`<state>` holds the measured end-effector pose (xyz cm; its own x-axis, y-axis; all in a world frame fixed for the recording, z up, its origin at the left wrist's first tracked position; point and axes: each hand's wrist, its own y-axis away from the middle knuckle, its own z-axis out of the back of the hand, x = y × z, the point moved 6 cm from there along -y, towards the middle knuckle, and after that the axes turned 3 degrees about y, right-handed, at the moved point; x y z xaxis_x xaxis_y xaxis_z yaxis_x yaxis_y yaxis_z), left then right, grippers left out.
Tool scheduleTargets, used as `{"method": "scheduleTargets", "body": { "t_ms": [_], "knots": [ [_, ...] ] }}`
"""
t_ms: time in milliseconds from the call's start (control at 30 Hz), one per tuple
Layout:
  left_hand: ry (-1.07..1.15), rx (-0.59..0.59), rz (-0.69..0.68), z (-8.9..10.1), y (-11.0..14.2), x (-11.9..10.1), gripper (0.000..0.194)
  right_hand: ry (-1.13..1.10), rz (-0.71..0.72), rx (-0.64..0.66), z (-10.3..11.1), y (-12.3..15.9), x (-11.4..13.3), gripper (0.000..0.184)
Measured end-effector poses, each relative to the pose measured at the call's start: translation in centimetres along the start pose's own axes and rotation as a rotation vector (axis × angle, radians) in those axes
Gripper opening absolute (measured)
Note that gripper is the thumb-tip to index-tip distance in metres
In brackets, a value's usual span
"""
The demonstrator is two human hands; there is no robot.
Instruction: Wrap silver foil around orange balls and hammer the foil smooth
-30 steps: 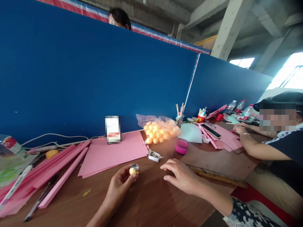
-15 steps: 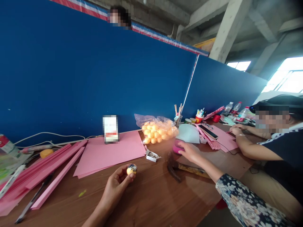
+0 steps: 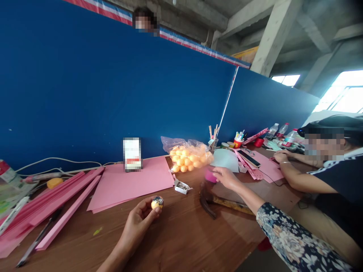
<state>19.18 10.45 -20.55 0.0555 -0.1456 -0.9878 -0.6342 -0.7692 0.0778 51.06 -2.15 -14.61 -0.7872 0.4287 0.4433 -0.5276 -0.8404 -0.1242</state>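
Head view: the left hand (image 3: 138,220) holds a part-silver, part-yellow ball (image 3: 157,202) pinched between thumb and fingertips, above the near table (image 3: 172,241). The right hand (image 3: 228,178), fingers partly curled, is at the pink case (image 3: 210,176); whether it grips cannot be told. Since one second ago it has reached farther, exposing the hammer (image 3: 227,202); each hand now attends a separate object. Beyond the ball lie an open box (image 3: 180,190) and, farther, bagged orange balls (image 3: 187,160).

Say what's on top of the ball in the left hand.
A shiny silvery covering tops the ball, with yellow showing below. The surface under the covering, the ball's far side and spots the left hand covers are hidden.
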Motion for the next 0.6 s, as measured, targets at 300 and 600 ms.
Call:
{"method": "scheduleTargets", "body": {
  "t_ms": [300,600],
  "knots": [
    [0.015,-0.002,0.002,0.0,0.0,-0.1,0.055,-0.136,0.05,-0.123,0.2,0.0,0.7,0.019],
    [-0.002,-0.02,0.0,0.0,-0.1,0.0,0.052,-0.669,-0.121,-0.04,-0.4,3.6,0.3,0.036]
  ]
}}
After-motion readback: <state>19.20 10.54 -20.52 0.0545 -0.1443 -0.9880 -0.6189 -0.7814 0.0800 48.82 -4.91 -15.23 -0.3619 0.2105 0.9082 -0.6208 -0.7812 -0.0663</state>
